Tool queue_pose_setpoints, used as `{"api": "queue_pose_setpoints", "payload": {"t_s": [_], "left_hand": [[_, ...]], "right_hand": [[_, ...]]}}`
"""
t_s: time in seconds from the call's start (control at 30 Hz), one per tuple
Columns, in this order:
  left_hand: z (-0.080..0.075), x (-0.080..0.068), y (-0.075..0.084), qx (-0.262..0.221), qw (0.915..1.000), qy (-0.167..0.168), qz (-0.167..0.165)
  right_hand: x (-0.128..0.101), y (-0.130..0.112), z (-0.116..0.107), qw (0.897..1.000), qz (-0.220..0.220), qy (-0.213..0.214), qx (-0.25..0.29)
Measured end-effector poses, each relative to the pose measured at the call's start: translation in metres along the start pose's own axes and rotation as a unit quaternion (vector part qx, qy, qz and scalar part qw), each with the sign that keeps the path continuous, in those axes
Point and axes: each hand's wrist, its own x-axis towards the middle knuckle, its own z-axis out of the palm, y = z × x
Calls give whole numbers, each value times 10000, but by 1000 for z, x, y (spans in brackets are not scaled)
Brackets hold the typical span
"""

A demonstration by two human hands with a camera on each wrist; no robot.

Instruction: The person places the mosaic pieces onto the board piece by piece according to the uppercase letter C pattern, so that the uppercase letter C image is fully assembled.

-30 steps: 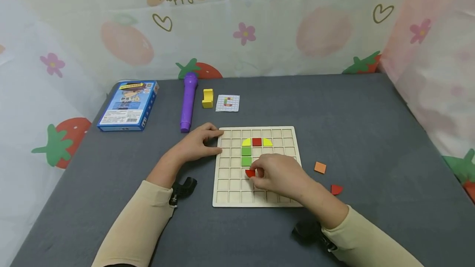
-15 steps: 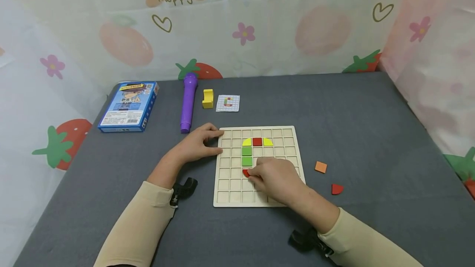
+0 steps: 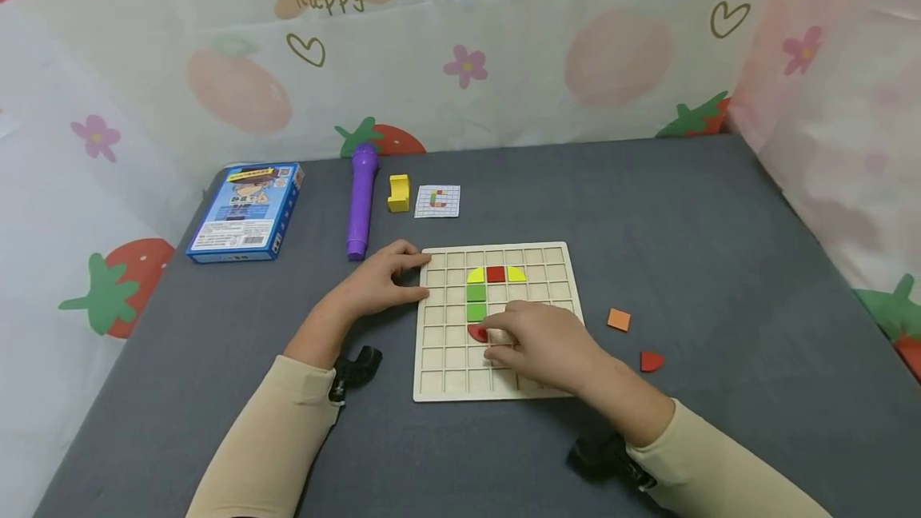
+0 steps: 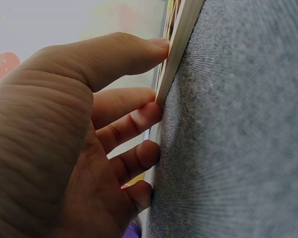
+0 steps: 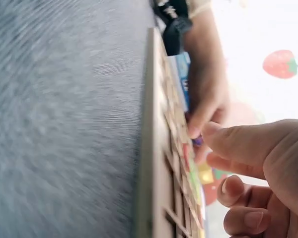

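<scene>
A wooden grid board (image 3: 434, 382) lies on the dark cloth. My left hand (image 3: 377, 282) touches its left edge with the thumb and index fingertip, the other fingers loosely bent. A red quarter-circle tile (image 3: 475, 332) sits in a cell just below two green square tiles (image 3: 476, 303). Above them run a yellow quarter-circle tile (image 3: 476, 275), a red square tile (image 3: 495, 273) and another yellow quarter-circle tile (image 3: 516, 273). My right hand (image 3: 547, 342) is over the board, index fingertip at the lower red tile and thumb apart from it. In the right wrist view no tile shows between the fingers.
Right of the board lie an orange square tile (image 3: 619, 320) and a red quarter-circle tile (image 3: 651, 361). Behind it are a pattern card (image 3: 437, 201), a yellow block (image 3: 399, 193), a purple microphone-shaped stick (image 3: 362, 202) and a blue box (image 3: 246, 213).
The red quarter-circle tile, earlier pinched in my right hand, moved left and now sits in a board cell. The right thumb has parted from the finger. My left hand stayed in place.
</scene>
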Motion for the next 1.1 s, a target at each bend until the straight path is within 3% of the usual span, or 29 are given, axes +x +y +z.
{"api": "queue_pose_setpoints", "payload": {"t_s": [0.27, 0.53, 0.93, 1.1], "left_hand": [[-2, 0, 0, 22, 10000, 12, -67], [0, 0, -1, 1, 10000, 6, -53], [0, 0, 0, 30, 10000, -3, -35], [0, -1, 1, 67, 10000, -12, -58]], "right_hand": [[-26, 26, -32, 9964, 684, 508, 5], [-53, 69, -65, 9838, 1757, -318, 180], [-60, 93, -64, 9725, 2277, -410, 268], [-59, 95, -59, 9734, 2272, -186, 231]]}}
